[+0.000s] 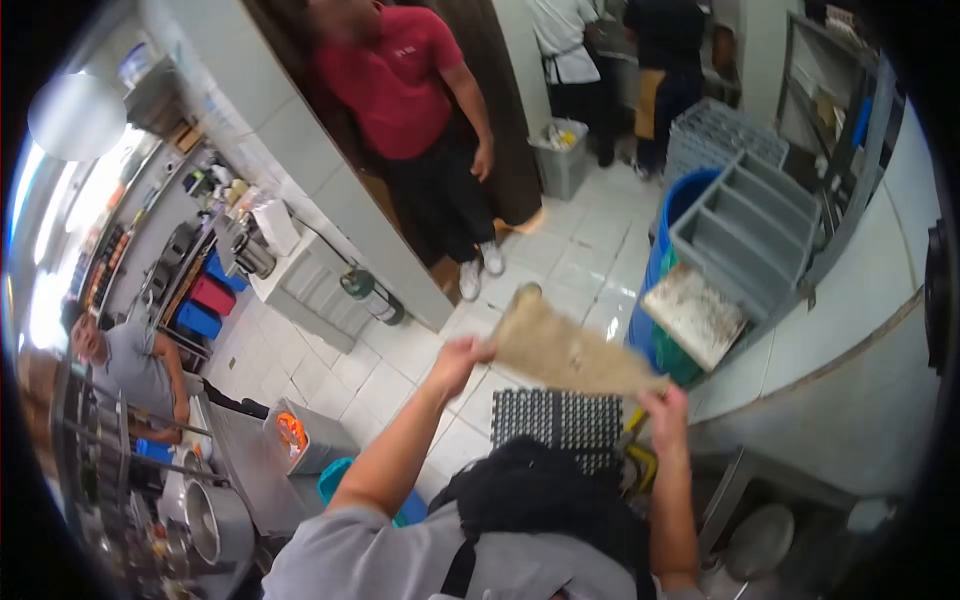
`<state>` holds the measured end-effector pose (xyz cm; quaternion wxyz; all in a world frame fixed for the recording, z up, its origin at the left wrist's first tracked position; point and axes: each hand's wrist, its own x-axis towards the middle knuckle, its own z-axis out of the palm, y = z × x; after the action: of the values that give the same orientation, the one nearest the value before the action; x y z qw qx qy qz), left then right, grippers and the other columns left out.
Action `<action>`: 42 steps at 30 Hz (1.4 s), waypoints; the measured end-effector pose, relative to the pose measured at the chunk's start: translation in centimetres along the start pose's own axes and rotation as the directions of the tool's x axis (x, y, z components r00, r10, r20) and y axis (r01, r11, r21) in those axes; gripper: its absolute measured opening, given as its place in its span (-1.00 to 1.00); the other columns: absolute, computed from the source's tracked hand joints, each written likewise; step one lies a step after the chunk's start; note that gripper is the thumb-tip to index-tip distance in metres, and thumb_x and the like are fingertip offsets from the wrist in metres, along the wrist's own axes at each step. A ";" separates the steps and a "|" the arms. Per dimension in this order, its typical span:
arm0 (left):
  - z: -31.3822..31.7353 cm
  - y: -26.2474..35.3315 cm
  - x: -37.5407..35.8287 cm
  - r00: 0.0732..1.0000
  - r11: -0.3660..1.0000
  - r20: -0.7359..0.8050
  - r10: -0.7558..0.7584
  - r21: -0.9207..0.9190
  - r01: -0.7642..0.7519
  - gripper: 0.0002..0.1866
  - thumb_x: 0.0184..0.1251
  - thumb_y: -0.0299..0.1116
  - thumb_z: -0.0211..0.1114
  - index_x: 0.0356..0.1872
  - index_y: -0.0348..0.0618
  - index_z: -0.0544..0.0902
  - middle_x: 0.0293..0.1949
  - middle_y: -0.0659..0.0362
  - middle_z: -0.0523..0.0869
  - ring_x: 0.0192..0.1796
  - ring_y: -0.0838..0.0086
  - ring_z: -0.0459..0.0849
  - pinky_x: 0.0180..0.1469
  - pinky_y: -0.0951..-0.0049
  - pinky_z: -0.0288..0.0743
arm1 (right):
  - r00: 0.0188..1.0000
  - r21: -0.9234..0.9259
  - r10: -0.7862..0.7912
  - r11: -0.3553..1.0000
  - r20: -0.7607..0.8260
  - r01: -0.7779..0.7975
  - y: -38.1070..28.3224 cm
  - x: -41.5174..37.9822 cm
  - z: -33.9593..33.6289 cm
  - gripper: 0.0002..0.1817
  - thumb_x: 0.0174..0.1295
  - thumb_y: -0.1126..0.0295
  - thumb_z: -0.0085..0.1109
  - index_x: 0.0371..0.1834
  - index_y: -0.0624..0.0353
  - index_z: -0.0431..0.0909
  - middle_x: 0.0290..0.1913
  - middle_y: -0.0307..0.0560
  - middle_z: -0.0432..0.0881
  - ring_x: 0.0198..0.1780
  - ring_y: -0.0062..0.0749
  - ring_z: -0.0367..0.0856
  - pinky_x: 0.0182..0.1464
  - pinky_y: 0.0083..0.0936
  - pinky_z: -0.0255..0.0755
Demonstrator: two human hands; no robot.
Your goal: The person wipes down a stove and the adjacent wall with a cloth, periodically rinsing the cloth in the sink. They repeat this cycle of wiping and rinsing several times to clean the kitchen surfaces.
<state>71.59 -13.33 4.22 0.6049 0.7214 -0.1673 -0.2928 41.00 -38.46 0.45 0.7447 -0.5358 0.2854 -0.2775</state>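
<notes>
Both hands are gripping the flat, dirty tan board [570,352], holding it up off the floor at a tilt: the left hand [462,358] is closing its fingers round the board's upper left edge, the right hand [663,408] is pinching the lower right corner, both arms stretching out from the grey-sleeved shoulders at the bottom of the view. Directly below the board, a black rubber floor mat [556,420] is lying on the white tiled floor [590,250]. Just to the right of the board, a blue barrel [660,260] is standing with a second speckled tray [694,315] leaning against it and a grey divided bin [750,225] sitting on top. Well beyond the board, a person in a red shirt [400,80] is standing by the tiled wall, with a green cylinder [370,295] lying at the wall's foot. Far to the left of the board, another person in grey [140,365] is working at a steel counter beside an orange-lidded box [292,435].
</notes>
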 end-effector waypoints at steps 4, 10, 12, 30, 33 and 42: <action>-3.5 -1.1 -6.7 0.997 0.998 -0.074 0.016 0.058 -0.012 -0.76 0.32 -0.52 0.24 0.00 -0.24 0.57 -0.31 0.12 0.72 -0.16 0.41 0.68 -0.01 0.40 0.55 | 0.951 -0.226 0.241 0.954 0.192 -0.196 1.0 0.8 -0.3 -0.77 0.17 0.47 0.30 -0.12 0.31 0.67 -0.18 -0.12 0.73 -0.14 -0.48 0.64 -0.01 -0.48 0.49; -3.5 -2.5 -13.4 0.956 0.957 -0.246 -0.158 0.199 0.209 -0.71 0.24 -0.37 0.33 -0.02 -0.19 0.75 -0.24 0.20 0.76 -0.16 0.53 0.64 -0.07 0.49 0.52 | 0.887 -0.173 0.233 0.969 0.400 -0.176 4.4 3.3 5.3 -0.80 0.22 0.57 0.24 -0.09 0.32 0.60 -0.18 -0.08 0.71 -0.13 -0.41 0.64 0.03 -0.44 0.50; -3.5 -2.9 -15.5 0.991 0.866 -0.133 -0.008 0.494 0.074 -0.46 0.07 -0.13 0.52 0.04 -0.26 0.70 -0.12 -0.03 0.77 -0.05 0.30 0.70 0.05 0.37 0.55 | 0.924 -0.055 0.170 0.985 0.342 -0.161 6.7 2.1 6.2 -0.74 0.18 0.63 0.26 -0.05 0.36 0.56 -0.18 -0.02 0.68 -0.10 -0.34 0.63 0.09 -0.38 0.51; -24.9 -14.8 -17.1 0.950 0.759 -0.311 -0.031 0.611 0.225 -0.77 -0.02 -0.22 0.50 -0.39 -0.11 0.70 -0.26 -0.02 0.73 -0.09 0.05 0.69 -0.04 0.12 0.56 | 0.796 -0.808 0.266 0.424 0.543 0.409 12.4 2.2 22.9 -0.75 -0.01 0.38 0.48 -0.41 0.36 0.65 -0.52 0.00 0.67 -0.44 -0.39 0.62 -0.32 -0.40 0.51; -28.3 -15.5 -19.4 0.893 0.729 -0.430 0.132 0.653 0.206 -0.78 -0.03 -0.23 0.45 -0.42 -0.14 0.69 -0.24 -0.01 0.70 -0.09 0.06 0.67 -0.03 0.12 0.57 | 0.745 -0.783 0.323 0.467 0.584 0.411 13.9 4.6 28.4 -0.74 0.00 0.34 0.46 -0.37 0.30 0.67 -0.40 0.07 0.71 -0.33 -0.27 0.67 -0.20 -0.34 0.52; -31.0 -14.9 -24.3 0.920 0.993 -0.381 -0.093 -0.108 0.056 -0.77 0.18 -0.36 0.30 -0.59 -0.16 0.48 -0.58 0.29 0.54 -0.42 0.57 0.46 -0.33 0.44 0.39 | 0.528 -0.620 0.381 0.673 0.759 0.404 10.8 7.3 41.2 -0.78 0.19 0.40 0.32 -0.51 0.22 0.50 -0.53 -0.27 0.49 -0.46 -0.59 0.40 -0.36 -0.52 0.35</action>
<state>70.52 28.29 -1.90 0.6480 0.7411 -0.0035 -0.1756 76.87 -14.39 -0.01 0.4970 -0.8532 -0.0322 0.1551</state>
